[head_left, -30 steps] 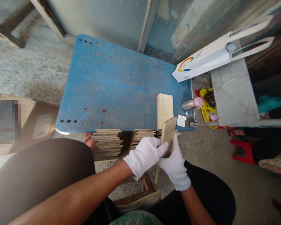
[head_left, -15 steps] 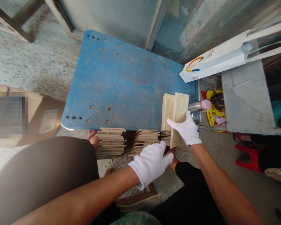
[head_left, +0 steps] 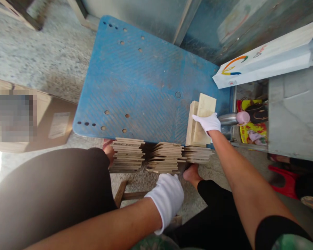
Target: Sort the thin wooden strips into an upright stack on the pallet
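Okay, I have the right hand (head_left: 208, 123) gripping the pale board (head_left: 207, 104) at the near right corner of the blue table (head_left: 135, 86), long axis running near-to-far, the left hand (head_left: 169, 192) farther off by the middle slats (head_left: 168, 152), grip unreadable.

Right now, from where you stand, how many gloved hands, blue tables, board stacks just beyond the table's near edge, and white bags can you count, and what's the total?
White-gloved hands: 2, left hand and right hand
Blue table: 1
Board stacks beyond its near edge: 3
White bag: 1
Total: 7
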Action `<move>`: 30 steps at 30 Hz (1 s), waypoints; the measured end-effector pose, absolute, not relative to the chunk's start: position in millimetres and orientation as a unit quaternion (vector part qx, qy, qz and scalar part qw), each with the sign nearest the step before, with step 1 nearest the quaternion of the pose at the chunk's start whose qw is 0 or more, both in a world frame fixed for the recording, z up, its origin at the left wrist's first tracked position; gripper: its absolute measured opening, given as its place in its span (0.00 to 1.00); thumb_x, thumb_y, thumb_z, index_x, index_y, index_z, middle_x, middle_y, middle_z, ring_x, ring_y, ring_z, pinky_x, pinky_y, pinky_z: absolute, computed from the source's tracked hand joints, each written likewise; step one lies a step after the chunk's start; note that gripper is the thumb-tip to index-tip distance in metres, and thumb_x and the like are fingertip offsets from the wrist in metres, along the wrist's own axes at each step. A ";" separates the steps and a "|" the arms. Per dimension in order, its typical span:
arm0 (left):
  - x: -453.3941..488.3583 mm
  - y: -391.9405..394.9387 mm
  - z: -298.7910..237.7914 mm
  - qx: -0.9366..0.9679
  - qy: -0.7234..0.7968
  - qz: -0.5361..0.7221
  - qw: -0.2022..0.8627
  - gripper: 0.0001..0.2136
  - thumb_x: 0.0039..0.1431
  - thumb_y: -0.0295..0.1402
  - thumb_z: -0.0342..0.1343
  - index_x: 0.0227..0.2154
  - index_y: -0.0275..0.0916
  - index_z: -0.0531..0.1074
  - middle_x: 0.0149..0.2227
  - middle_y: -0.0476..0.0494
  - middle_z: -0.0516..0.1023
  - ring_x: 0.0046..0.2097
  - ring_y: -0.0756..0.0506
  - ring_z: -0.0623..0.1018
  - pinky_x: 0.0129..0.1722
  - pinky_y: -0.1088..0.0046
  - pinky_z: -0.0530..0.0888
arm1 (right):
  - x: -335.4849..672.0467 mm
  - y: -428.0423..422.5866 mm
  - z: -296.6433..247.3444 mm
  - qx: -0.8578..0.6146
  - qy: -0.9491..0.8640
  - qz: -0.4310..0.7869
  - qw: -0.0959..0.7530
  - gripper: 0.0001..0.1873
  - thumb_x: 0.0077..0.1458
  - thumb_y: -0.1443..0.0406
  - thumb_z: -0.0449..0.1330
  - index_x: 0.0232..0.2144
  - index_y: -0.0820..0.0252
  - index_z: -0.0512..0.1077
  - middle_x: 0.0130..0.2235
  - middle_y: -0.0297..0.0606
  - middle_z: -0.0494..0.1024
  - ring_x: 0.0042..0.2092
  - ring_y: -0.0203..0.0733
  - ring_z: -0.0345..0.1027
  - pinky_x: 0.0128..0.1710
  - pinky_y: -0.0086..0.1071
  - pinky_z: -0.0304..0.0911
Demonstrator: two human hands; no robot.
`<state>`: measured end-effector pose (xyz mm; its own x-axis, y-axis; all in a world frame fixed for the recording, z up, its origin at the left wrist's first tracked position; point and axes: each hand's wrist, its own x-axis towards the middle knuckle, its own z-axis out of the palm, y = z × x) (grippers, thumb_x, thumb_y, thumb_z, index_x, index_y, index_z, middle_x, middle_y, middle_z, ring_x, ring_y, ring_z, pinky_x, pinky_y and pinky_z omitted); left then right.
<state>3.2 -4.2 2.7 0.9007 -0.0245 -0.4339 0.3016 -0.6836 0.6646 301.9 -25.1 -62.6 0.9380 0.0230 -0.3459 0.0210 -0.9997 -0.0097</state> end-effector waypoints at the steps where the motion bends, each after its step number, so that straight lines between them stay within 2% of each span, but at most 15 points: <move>1: -4.2 -6.3 1.4 0.896 0.077 -0.208 0.385 0.17 0.59 0.33 0.49 0.47 0.39 0.76 0.32 0.29 0.77 0.34 0.32 0.78 0.29 0.53 0.71 | 301.6 -24.1 -65.7 -0.984 -0.009 0.178 -0.001 0.75 0.29 0.42 0.71 0.66 0.84 0.43 0.58 0.67 0.66 0.61 0.60 0.59 0.61 0.42 0.56; 8: -18.3 -14.5 -9.3 0.911 0.060 -0.216 0.347 0.18 0.56 0.30 0.50 0.48 0.41 0.76 0.40 0.26 0.78 0.42 0.27 0.77 0.35 0.44 0.72 | 294.5 -23.2 -78.8 -0.983 0.006 0.180 -0.036 0.76 0.29 0.41 0.70 0.67 0.81 0.42 0.59 0.69 0.64 0.62 0.64 0.58 0.61 0.49 0.54; 14: -20.4 -20.8 -10.6 0.927 0.026 -0.226 0.298 0.19 0.55 0.23 0.51 0.48 0.37 0.77 0.44 0.23 0.78 0.45 0.27 0.78 0.38 0.43 0.73 | 295.4 -31.0 -88.9 -0.982 0.024 0.188 -0.030 0.74 0.31 0.41 0.70 0.66 0.82 0.42 0.58 0.69 0.65 0.62 0.62 0.58 0.61 0.47 0.56; 19: -15.8 -20.2 -4.8 0.941 -0.031 -0.251 0.226 0.20 0.53 0.20 0.54 0.51 0.27 0.74 0.44 0.17 0.77 0.45 0.27 0.79 0.38 0.46 0.74 | 292.3 -31.0 -90.3 -0.982 0.025 0.184 -0.024 0.71 0.32 0.42 0.70 0.66 0.80 0.45 0.58 0.67 0.66 0.61 0.62 0.59 0.61 0.47 0.55; 22: -8.8 -14.7 3.2 0.940 -0.070 -0.275 0.192 0.20 0.55 0.20 0.54 0.52 0.22 0.72 0.43 0.17 0.78 0.45 0.28 0.79 0.39 0.50 0.76 | 287.0 -29.6 -86.7 -0.984 0.020 0.177 -0.016 0.69 0.33 0.43 0.70 0.65 0.79 0.48 0.57 0.66 0.68 0.59 0.63 0.62 0.60 0.47 0.57; 24: -4.7 -10.0 9.0 0.938 -0.100 -0.288 0.166 0.20 0.57 0.21 0.53 0.53 0.21 0.71 0.44 0.18 0.78 0.45 0.30 0.80 0.40 0.53 0.76 | 283.7 -30.8 -84.0 -0.986 0.016 0.166 0.003 0.64 0.35 0.43 0.69 0.63 0.78 0.53 0.56 0.64 0.69 0.58 0.62 0.64 0.58 0.46 0.58; 27: -0.9 -4.4 16.0 0.935 -0.120 -0.300 0.146 0.20 0.60 0.21 0.50 0.55 0.21 0.69 0.45 0.18 0.78 0.46 0.31 0.80 0.39 0.56 0.77 | 281.7 -39.8 -79.4 -0.989 -0.006 0.136 0.064 0.49 0.40 0.41 0.65 0.54 0.72 0.65 0.51 0.57 0.74 0.53 0.59 0.67 0.54 0.45 0.61; 30: 0.9 -1.1 19.7 0.933 -0.118 -0.308 0.145 0.19 0.63 0.21 0.47 0.56 0.20 0.68 0.42 0.18 0.79 0.43 0.32 0.81 0.35 0.58 0.77 | 281.7 -60.8 -71.7 -0.991 -0.027 0.095 0.092 0.41 0.42 0.39 0.61 0.46 0.68 0.70 0.45 0.51 0.76 0.49 0.56 0.69 0.51 0.45 0.62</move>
